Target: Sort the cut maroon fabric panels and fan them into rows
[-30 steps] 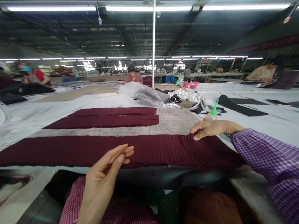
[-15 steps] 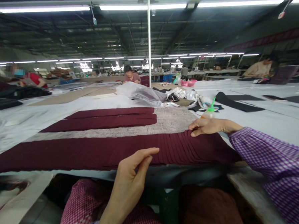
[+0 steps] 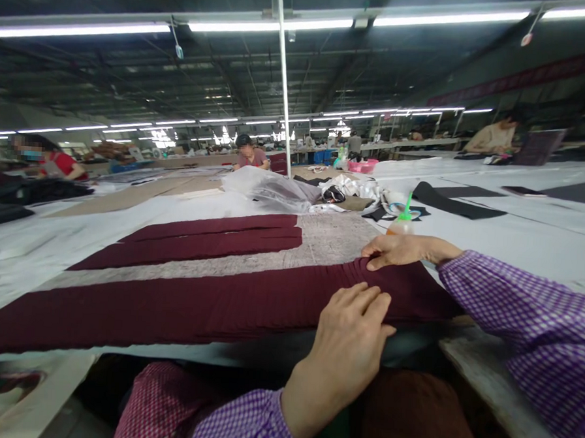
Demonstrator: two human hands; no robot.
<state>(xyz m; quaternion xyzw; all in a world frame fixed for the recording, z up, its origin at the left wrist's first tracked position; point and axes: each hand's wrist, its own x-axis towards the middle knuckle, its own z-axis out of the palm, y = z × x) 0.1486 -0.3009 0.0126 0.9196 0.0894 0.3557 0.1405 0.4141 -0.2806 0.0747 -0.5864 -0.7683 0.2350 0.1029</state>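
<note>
A long strip of dark maroon pleated fabric (image 3: pixel 170 307) lies along the near edge of the table. My left hand (image 3: pixel 353 330) rests on its near edge, fingers curled down over the pleats. My right hand (image 3: pixel 399 249) lies at the far edge of the same strip, fingers together and pressing on the gathered pleats. A second maroon piece (image 3: pixel 208 234) lies further back on a grey sheet (image 3: pixel 331 237).
A small bottle with a green cap (image 3: pixel 403 219) stands just behind my right hand. Clear plastic wrap (image 3: pixel 269 188), white cloth and black fabric pieces (image 3: pixel 450 201) lie further back. Other people work at distant tables (image 3: pixel 249 153). A white post (image 3: pixel 283 81) rises mid-table.
My left hand has moved right and forward from the air above my lap and come down on the near edge of the maroon strip. My right hand has stayed in place.
</note>
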